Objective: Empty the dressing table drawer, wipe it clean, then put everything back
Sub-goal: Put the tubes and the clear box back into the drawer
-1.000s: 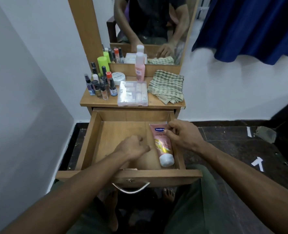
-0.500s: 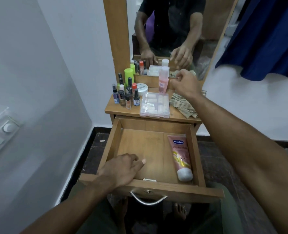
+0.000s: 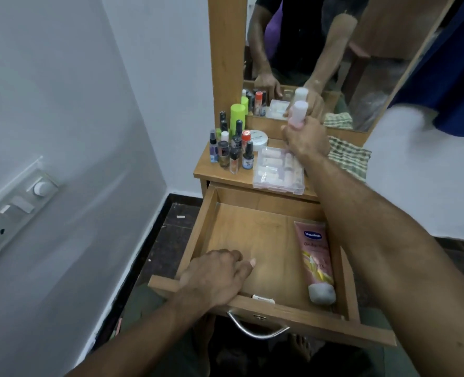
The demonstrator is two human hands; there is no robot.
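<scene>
I see the drawer (image 3: 263,240) pulled out across the lower middle of the frame, its steel handle (image 3: 256,329) at the bottom edge. My left hand (image 3: 214,278) rests on the front rim at the drawer's lower left, fingers loosely bent and pointing into the bare wooden floor, holding nothing. A pink tube (image 3: 316,261) lies along the right wall inside the drawer, white cap toward the bottom of the frame, blue logo toward the top.

My right hand (image 3: 305,138) is up at the centre of the frame over the table top (image 3: 225,176), fingers curled round a pink bottle (image 3: 298,112) with a pale cap; the bottle stands upright just in front of the mirror (image 3: 320,50). I cannot tell whether the bottle's base touches the top, since the hand hides it.

Just below that hand sits a clear box (image 3: 278,170) with pale pieces in compartments, near the front edge of the top. Left of it stands a cluster of small bottles (image 3: 232,151), with a green can (image 3: 237,114) behind them and a white round tin (image 3: 256,137) between the cluster and the hand. A checked cloth (image 3: 350,159) lies folded at the right end of the top, partly behind my forearm.

A blue curtain (image 3: 448,77) hangs at the upper right, and a switch plate (image 3: 16,210) is on the wall at the left edge
</scene>
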